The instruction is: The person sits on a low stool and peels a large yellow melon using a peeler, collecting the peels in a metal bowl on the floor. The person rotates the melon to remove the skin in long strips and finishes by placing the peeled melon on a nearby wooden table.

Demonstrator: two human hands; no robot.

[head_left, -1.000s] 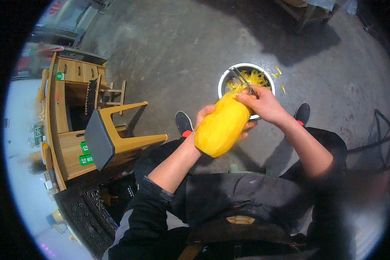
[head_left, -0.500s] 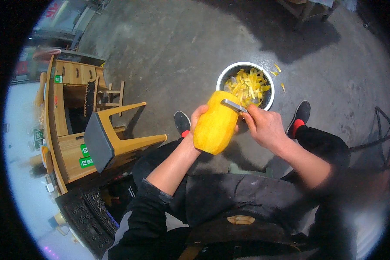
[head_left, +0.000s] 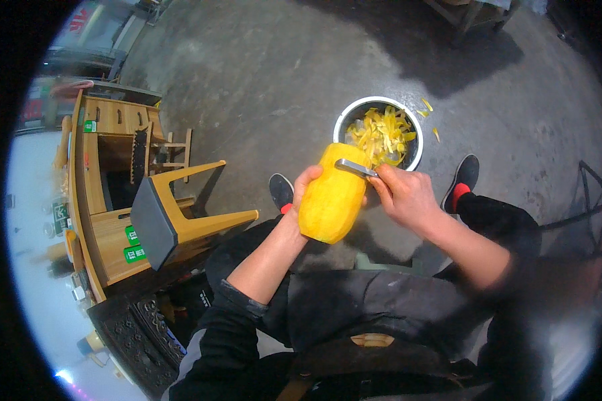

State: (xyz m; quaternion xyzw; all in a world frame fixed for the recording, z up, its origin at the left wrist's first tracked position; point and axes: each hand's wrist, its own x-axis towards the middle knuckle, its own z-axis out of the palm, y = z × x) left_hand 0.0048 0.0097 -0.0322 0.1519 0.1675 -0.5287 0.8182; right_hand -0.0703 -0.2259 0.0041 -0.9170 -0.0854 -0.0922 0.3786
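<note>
My left hand (head_left: 306, 190) is closed round the left side of a large oblong yellow melon-like fruit (head_left: 331, 207), holding it tilted above my lap. Its surface looks mostly peeled, with faint long facets. In my right hand (head_left: 408, 195) I grip a metal peeler (head_left: 354, 168), whose head lies against the upper part of the fruit. Just beyond, on the floor, a white-rimmed bucket (head_left: 341, 127) holds a heap of yellow peelings (head_left: 384, 130). The fingers under the fruit are mostly hidden.
A few peel strips (head_left: 436, 134) lie on the concrete floor right of the bucket. To my left a stool with a dark seat (head_left: 152, 220) lies on its side near a wooden cabinet (head_left: 114, 113). A dark metal frame (head_left: 585, 200) stands at the right.
The peeler head has shifted slightly left and down along the fruit. The fruit has dipped a little toward me, and both hands keep their grip.
</note>
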